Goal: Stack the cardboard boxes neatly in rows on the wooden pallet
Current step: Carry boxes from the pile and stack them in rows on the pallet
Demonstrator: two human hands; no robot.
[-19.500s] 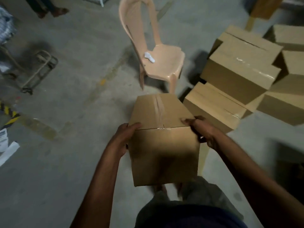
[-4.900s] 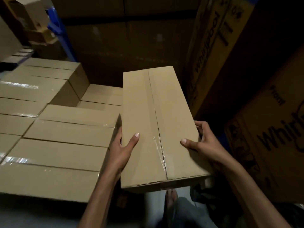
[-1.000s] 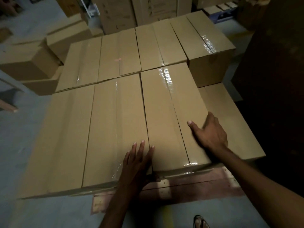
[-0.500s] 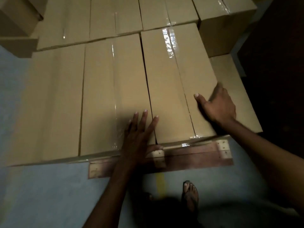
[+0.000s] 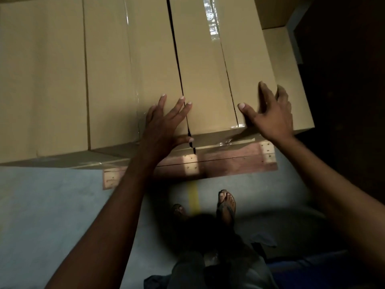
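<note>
Short, trimmed nails show on the left grip (image 5: 164, 124) and right grip (image 5: 270, 116). The left forearm (image 5: 116, 215) and right forearm (image 5: 333, 195) are bare. The feet wear dark-strapped thong sandals: the right sandal (image 5: 226, 203) is lit, the left sandal (image 5: 178, 210) shadowed. Below are grey trousers (image 5: 187, 272) and a dark blue garment (image 5: 308, 270).

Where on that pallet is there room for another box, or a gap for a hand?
The low box at far right has a bare top, bordered by the right box. The pallet shows only a thin front strip. The slit between right box and middle box looks too narrow for a hand; the left box sits tight.
</note>
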